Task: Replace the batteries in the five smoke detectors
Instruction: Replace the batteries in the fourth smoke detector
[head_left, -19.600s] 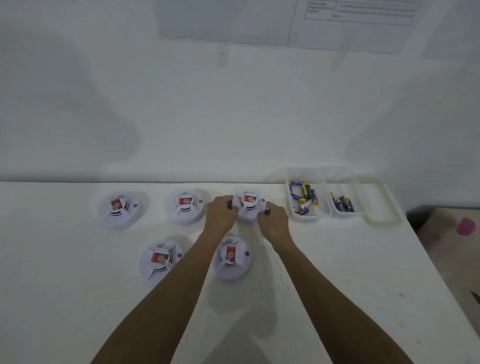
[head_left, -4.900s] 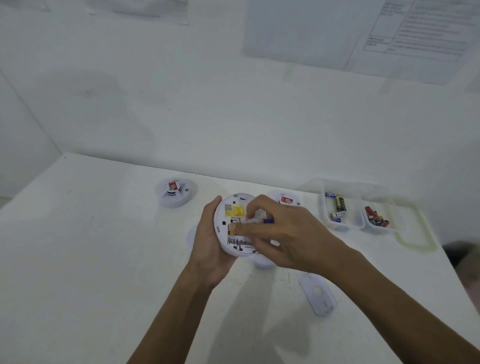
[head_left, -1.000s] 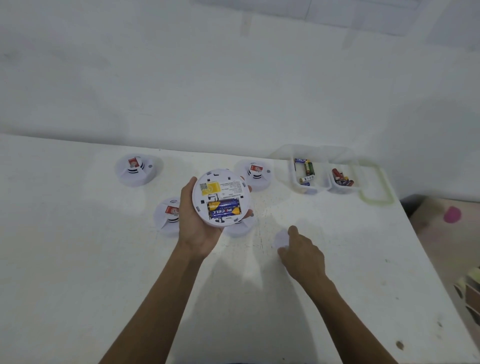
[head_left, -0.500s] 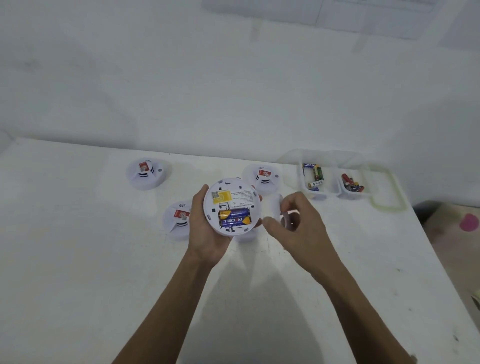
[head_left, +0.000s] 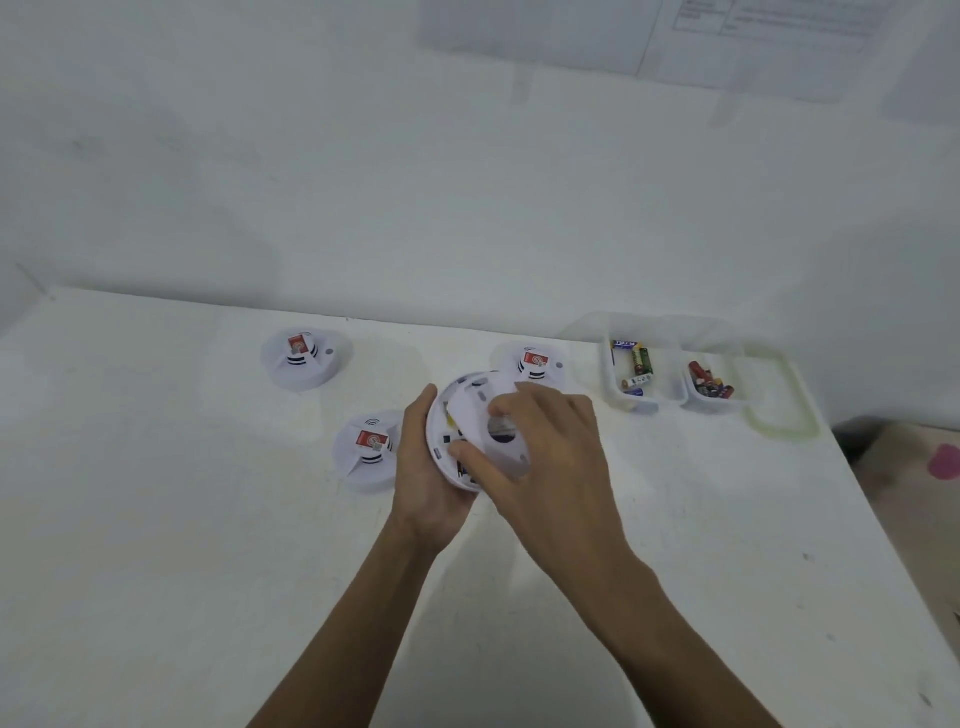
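Right hand (head_left: 550, 457), fingers curled on cover (head_left: 480, 415), now lays it onto detector (head_left: 440, 444) gripped in left hand (head_left: 423, 483); open moments earlier. Unit nearly finished.

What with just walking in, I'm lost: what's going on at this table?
A person is partway through a battery swap. The left hand holds one smoke detector back up, and the right hand grips its round cover, fitting it over the back. Three more detectors sit on the table, with a clear box of batteries at the right.
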